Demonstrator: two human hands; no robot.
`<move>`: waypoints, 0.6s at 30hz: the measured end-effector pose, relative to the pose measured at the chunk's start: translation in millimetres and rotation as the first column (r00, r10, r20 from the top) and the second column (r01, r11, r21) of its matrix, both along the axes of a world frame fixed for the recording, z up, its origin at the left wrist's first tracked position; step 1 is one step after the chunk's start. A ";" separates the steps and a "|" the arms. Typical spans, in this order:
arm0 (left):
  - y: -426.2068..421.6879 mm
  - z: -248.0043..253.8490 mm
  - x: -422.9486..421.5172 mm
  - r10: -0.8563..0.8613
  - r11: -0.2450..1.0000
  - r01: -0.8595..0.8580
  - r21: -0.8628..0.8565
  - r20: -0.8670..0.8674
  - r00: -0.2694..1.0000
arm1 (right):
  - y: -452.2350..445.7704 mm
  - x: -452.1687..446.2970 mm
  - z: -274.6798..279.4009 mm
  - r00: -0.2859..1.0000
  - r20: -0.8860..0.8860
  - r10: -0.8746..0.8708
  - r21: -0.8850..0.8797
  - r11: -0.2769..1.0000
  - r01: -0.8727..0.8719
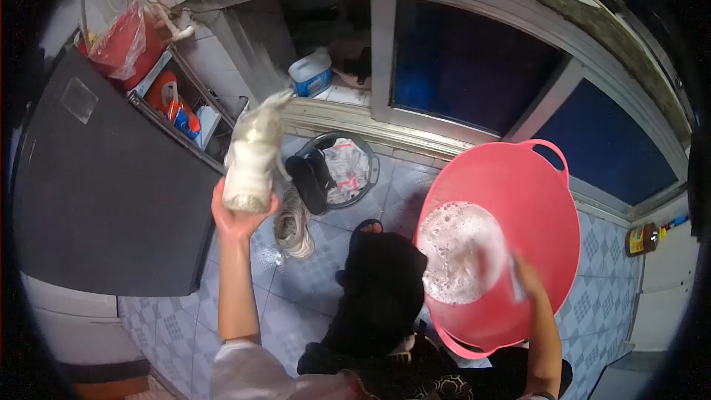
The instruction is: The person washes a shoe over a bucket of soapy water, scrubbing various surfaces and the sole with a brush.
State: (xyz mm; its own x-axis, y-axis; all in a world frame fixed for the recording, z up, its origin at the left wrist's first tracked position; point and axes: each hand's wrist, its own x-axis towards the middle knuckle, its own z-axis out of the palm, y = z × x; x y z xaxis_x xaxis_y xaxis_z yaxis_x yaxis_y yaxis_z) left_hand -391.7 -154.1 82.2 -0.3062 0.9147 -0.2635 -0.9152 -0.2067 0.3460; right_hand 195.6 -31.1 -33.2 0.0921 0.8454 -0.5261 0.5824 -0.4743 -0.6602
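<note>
My left hand [244,216] is raised at the left, closed around the lower end of a wet white shoe [255,152]. The shoe stands upright in the grip, its upper end blurred. My right hand [529,280] is inside a large pink tub [529,185], by the foamy water [453,274]. Motion smears its fingers, and a pale thing shows along them that I cannot make out. On the tiles below my left hand sits another light-coloured shoe [294,230].
A grey basin [374,170] by the window holds white cloth [346,167] and a dark shoe [307,181]. A black fridge-like cabinet [111,200] stands left, beside a shelf with bottles. A brown bottle [641,239] is at the right wall. A blue container [311,74] rests on the sill.
</note>
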 end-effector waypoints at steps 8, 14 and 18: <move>-123.5 -159.3 -46.7 0.361 0.931 -0.327 -0.162 0.271 0.892 | -0.6 20.8 -30.1 0.995 -0.097 0.030 -0.027 0.999 -0.033; -100.4 -227.0 -76.2 0.399 0.914 -0.392 -0.099 0.388 0.831 | -11.8 -3.3 -46.9 0.980 0.003 0.201 0.092 0.975 -0.200; -85.4 -259.3 -76.4 0.459 0.887 -0.457 -0.071 0.260 0.850 | -19.8 -30.0 -41.9 0.953 0.019 0.303 -0.029 0.953 -0.303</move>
